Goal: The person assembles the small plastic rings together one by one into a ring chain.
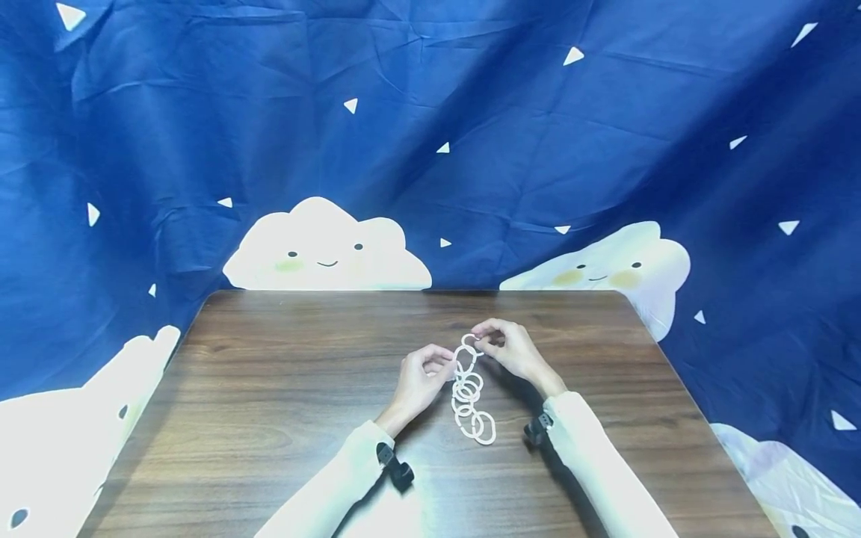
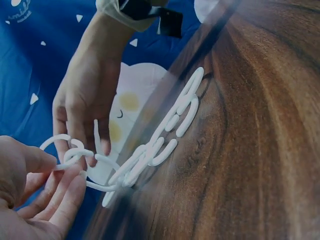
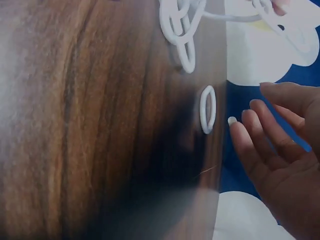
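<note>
A chain of white plastic links (image 1: pixel 467 394) lies on the wooden table, its far end lifted. My left hand (image 1: pixel 420 377) pinches a link near that end between thumb and fingers; in the left wrist view the held link (image 2: pixel 75 152) hangs together with others. Close to the chain's far end is my right hand (image 1: pixel 513 350), fingers loosely bent. The right wrist view shows nothing between the right hand's fingers (image 3: pixel 245 142). A separate white link (image 3: pixel 208 110) lies on the table beside these fingertips.
The brown wooden table (image 1: pixel 289 359) has rounded far corners. Behind it hangs a blue cloth (image 1: pixel 471 97) printed with white clouds and small triangles. Black wrist cameras are strapped over both white sleeves (image 1: pixel 592 448).
</note>
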